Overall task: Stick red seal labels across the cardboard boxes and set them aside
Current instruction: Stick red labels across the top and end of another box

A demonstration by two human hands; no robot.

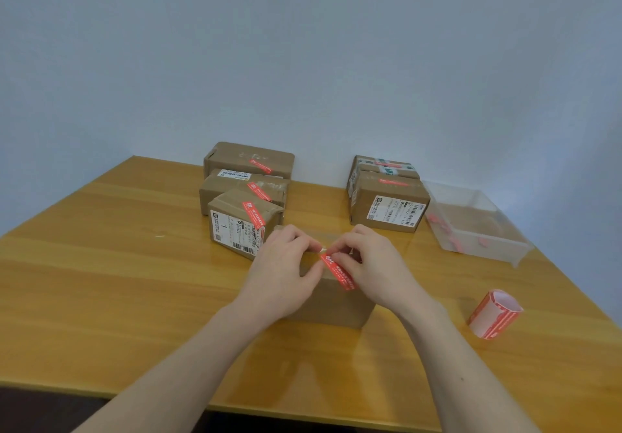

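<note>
A plain cardboard box (336, 304) stands in the middle of the wooden table (101, 264), mostly hidden behind my hands. A red seal label (338, 271) lies slanted over the box's top and front edge. My left hand (286, 271) pinches the label's upper end, and my right hand (377, 267) pinches the label from the right side. A roll of red seal labels (494, 315) stands on the table to the right of the box.
Three sealed boxes (245, 210) sit in a row behind the left hand. Two more boxes (387, 203) stand at the back right. A clear plastic tray (478, 227) with red scraps is at the far right, near the table's edge.
</note>
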